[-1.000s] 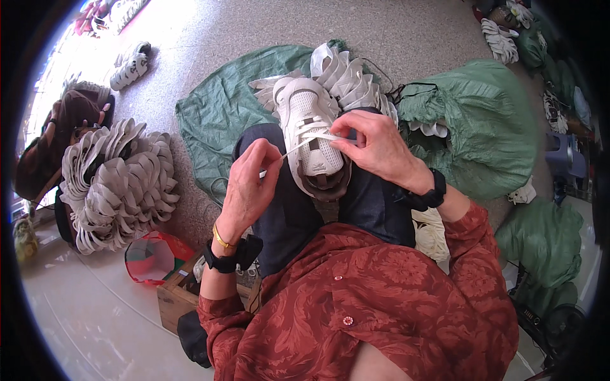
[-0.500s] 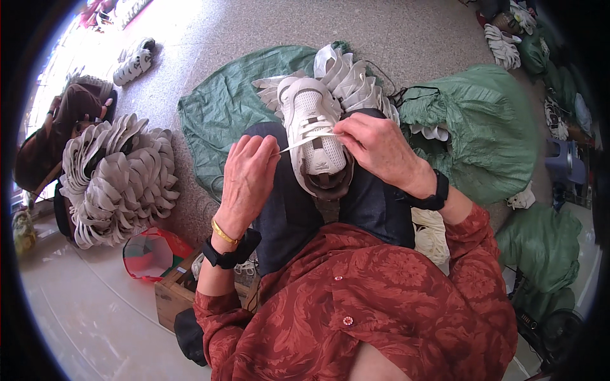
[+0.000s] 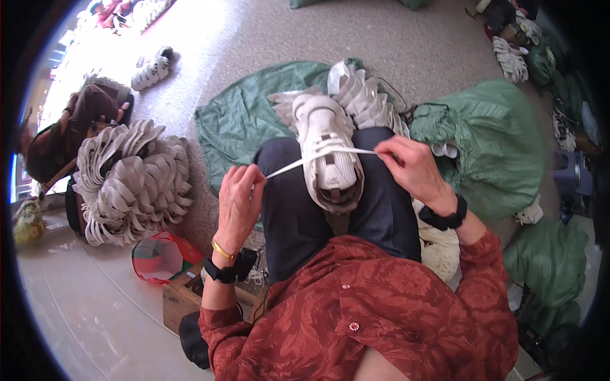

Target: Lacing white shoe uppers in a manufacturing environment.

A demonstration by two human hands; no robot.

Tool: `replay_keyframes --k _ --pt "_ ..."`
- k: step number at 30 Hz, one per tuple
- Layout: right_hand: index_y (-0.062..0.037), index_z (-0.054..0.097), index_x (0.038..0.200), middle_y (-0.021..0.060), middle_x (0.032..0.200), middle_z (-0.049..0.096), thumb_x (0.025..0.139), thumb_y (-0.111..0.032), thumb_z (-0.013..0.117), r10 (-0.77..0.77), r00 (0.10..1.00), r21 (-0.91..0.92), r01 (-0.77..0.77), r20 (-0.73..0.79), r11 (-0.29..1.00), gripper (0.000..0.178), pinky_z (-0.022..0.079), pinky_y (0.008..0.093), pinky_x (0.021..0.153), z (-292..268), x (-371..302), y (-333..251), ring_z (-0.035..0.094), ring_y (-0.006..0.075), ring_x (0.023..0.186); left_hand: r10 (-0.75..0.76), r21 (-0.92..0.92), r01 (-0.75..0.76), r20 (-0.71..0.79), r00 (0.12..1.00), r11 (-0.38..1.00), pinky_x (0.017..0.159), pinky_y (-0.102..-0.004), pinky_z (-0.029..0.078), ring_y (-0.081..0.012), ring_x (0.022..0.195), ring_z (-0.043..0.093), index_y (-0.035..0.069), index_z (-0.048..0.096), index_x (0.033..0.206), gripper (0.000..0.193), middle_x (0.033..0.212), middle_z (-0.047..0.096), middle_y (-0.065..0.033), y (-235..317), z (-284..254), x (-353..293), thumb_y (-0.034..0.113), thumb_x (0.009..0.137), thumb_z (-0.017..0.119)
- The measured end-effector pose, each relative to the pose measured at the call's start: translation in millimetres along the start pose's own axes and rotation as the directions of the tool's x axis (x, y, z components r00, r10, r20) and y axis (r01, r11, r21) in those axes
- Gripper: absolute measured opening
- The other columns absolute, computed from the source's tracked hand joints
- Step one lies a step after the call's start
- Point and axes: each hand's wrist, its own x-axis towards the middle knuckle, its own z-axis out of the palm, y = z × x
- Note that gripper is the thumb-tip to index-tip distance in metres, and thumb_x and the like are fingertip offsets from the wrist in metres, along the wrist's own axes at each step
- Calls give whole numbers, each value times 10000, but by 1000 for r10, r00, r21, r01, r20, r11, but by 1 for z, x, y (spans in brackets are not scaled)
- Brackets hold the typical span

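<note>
Across my lap, between my knees, lies a pale sneaker, its toe away from me and its dark-lined opening toward me. A flat white shoelace runs taut from both sides of its lacing. My left hand, left of the shoe, is closed with one lace end pinched in its fingers. Out to the right, my right hand pinches the other end between thumb and fingers. Both hands are clear of the shoe itself. The lower eyelets are partly covered by the crossing lace.
Fanned pale shoe parts are stacked at left, beside a person in brown. Beyond my knees is a spread green sack with more pieces; a bulging green sack stands right. A wooden box and red bag sit near left.
My hands have drawn apart, the right one outward to the right, and more lace now stretches out on both sides. The whole view has shifted slightly.
</note>
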Motion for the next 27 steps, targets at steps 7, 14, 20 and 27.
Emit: replay_keyframes --k 7,14,20,27 --pt "-16 696 939 103 832 669 857 -17 694 220 975 5 -220 -33 976 82 474 320 560 -24 -27 19 625 229 629 -94 65 96 -32 995 993 719 -417 450 -309 769 553 10 544 851 99 788 575 -116 -30 -22 -17 -8 822 636" --pt "-2 705 928 112 814 683 862 -15 689 217 966 -40 -224 -142 974 68 442 311 540 -34 -49 45 595 204 588 -223 154 235 -89 971 960 741 -453 453 -359 827 555 12 543 844 67 793 571 -145 -64 -55 -43 8 815 603" --pt "-8 738 961 129 796 696 845 5 687 301 939 24 -301 -165 953 127 459 318 570 -38 -59 61 623 210 611 -271 205 310 -196 942 929 723 -448 461 -355 816 567 25 552 847 68 790 578 -142 -95 -89 -65 14 810 609" --pt "1 741 996 117 804 712 867 0 667 379 910 46 -377 -169 925 149 464 303 565 -54 -75 88 621 175 605 -360 200 420 -277 891 885 728 -444 467 -351 834 588 33 543 873 102 803 591 -137 -124 -115 -90 17 813 624"
